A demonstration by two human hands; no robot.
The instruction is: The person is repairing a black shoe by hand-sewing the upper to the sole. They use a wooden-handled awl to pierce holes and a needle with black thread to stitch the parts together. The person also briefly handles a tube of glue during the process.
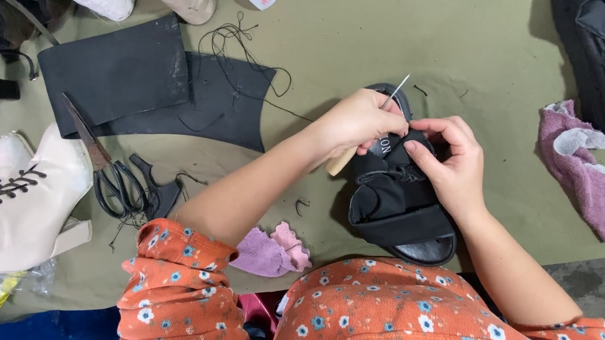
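Meanwhile, a person's left hand (358,121) closes around a wooden-handled awl (371,129), its needle angled up past the knuckles, while the right hand (451,159) pinches the strap of a black sandal (399,204) beneath it, apparently to steady it; scissors (107,175) lie well left

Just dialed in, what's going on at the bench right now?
A person in an orange floral top is working on a black fabric-strapped sandal lying on an olive cloth-covered table. The left hand holds a wooden-handled metal awl against the strap, while the right hand pinches the strap beside it. Black-handled scissors, black rubber sheets, a cream lace-up boot and a purple rag lie around, untouched.
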